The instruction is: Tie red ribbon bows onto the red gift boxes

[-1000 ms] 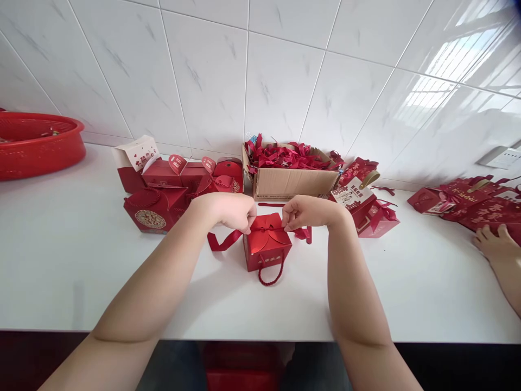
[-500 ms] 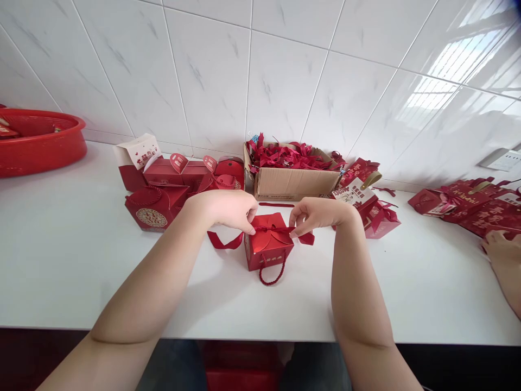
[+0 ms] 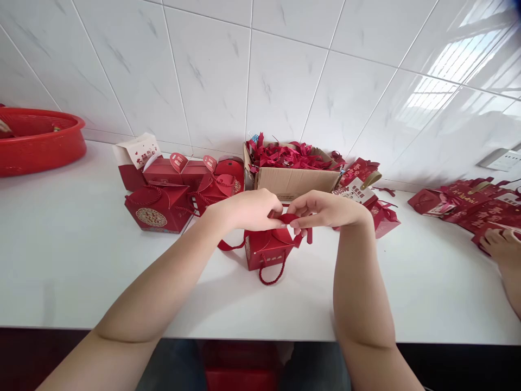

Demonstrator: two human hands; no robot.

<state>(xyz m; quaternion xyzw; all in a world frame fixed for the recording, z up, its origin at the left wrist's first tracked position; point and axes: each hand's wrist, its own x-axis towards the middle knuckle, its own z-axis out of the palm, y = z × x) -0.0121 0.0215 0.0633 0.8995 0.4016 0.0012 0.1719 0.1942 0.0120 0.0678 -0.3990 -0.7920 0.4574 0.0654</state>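
A small red gift box (image 3: 264, 252) with a twisted cord handle (image 3: 272, 282) stands on the white table in front of me. Above its top, both my hands meet on a red ribbon (image 3: 288, 218). My left hand (image 3: 256, 209) pinches it from the left, thumb and forefinger together. From the right, my right hand (image 3: 319, 210) pinches a loop of the same ribbon. One ribbon tail hangs down by the right fingers, and another curves onto the table at the box's left. My hands hide the far part of the lid and any knot there.
Behind the box stands a cardboard carton (image 3: 299, 182) full of red ribbons. Several red gift boxes (image 3: 163, 209) are at its left, more (image 3: 480, 201) at the right. A red basin (image 3: 44, 144) sits far left. Another person's hand (image 3: 499, 247) shows at the right edge.
My hands have come together over the box, the left moving right. The ribbon between them is now raised in a loop. The other person's hand has shifted slightly.
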